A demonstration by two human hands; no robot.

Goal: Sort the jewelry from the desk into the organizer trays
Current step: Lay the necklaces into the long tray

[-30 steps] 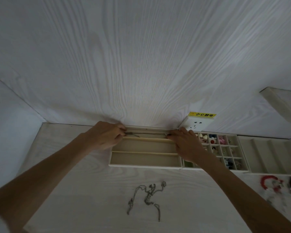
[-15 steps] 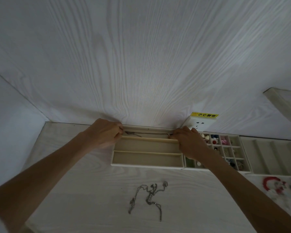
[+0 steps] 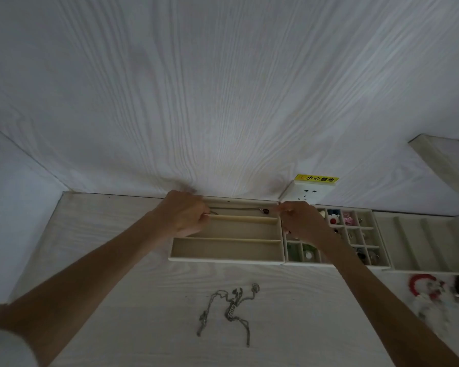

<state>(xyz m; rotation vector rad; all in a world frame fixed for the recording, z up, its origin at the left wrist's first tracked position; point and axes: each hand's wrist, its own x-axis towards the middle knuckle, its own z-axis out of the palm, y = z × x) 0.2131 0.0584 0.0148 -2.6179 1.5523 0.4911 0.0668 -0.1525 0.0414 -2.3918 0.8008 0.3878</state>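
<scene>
Silver chain, thin one, is what you've got stretched out along the back slot of the long tray. That necklace runs left to right, parallel to the dividers, and its small dark pendant sits toward the right end. Your left hand has its grip curled at the left end of the slot, and it looks like it's pinching the chain there. Your right hand is at the right end, fingers bunched, but I honestly can't tell if it's got hold of the chain or is just beside it, since the fingertips are hidden behind the knuckles. So the chain lies between both grips, long axis straight across.

Next pieces, I'd guess, are the tangled chains on the worktop, nearer you and roughly centred between your arms. The compartment tray is half covered by your right forearm. Red bracelets at the right edge are blurry and partly cut off.
</scene>
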